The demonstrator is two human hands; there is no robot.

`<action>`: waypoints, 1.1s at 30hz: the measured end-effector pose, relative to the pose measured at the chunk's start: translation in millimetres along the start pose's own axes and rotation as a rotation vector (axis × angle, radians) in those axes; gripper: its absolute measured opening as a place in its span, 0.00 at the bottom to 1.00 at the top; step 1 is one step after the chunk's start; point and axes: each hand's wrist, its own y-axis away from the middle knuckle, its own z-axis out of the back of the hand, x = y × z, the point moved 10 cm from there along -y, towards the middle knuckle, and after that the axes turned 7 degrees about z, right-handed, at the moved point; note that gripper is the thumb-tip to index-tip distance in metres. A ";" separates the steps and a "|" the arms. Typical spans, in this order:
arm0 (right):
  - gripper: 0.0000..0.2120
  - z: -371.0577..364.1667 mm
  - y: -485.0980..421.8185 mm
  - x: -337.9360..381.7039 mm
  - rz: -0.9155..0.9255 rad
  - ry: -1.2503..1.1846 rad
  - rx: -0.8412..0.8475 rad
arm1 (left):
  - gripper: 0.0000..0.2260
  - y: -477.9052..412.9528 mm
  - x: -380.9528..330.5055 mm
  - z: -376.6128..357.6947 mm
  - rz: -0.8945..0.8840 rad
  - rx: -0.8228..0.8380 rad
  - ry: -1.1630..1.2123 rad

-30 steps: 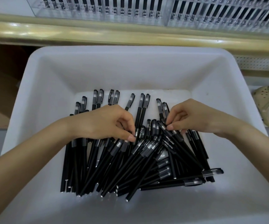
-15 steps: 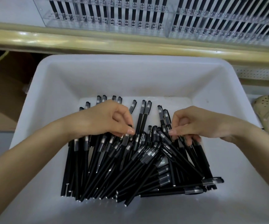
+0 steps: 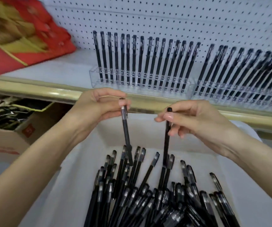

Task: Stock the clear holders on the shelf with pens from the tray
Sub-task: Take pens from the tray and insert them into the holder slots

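Shelf [image 3: 50, 69], left end: red cartons [image 3: 25, 38], blurred.
Below the shelf's left end: cardboard box [image 3: 9, 136], dark contents, unclear.
Shelf front edge: left holder [image 3: 141, 82], clear, with a row of upright pens [image 3: 148, 59]; right holder [image 3: 238, 95] just beside it, also filled.
Left hand [image 3: 97, 107]: thumb and fingers pinch left pen [image 3: 125, 133] at its cap end; the pen hangs over the tray.
Right hand [image 3: 195, 120]: thumb and forefinger pinch right pen [image 3: 166, 145] near its top.
Tray [image 3: 240, 194], white, under both hands: heap of loose pens [image 3: 148, 202].
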 end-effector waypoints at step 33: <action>0.09 -43.2 -213.8 134.9 0.450 0.323 -0.297 | 0.06 -55.3 -16.6 135.8 0.059 -0.149 0.205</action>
